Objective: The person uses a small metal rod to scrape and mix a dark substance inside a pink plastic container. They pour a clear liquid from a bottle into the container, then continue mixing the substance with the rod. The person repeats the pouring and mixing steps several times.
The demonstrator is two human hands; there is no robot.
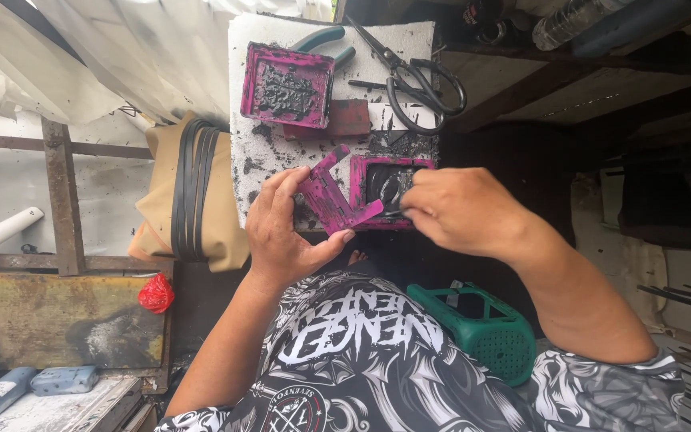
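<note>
My left hand [285,232] grips a pink L-shaped mould piece [331,200], stained black, held just above the near edge of a white foam board [249,160]. My right hand [457,210] has its fingertips pinched at the right side of a pink square mould frame [361,180] that holds black material inside. What the fingertips pinch is too small to make out. A second pink square mould [285,84] filled with black residue lies further back on the board, with a dark red block [345,118] beside it.
Black-handled scissors [417,80] and teal-handled pliers [325,40] lie at the board's far end. Black bands wrap a tan bundle [193,192] at left. A green plastic stool [481,328] stands below my right arm. A red bag [156,294] and plastic bottles [61,380] sit at lower left.
</note>
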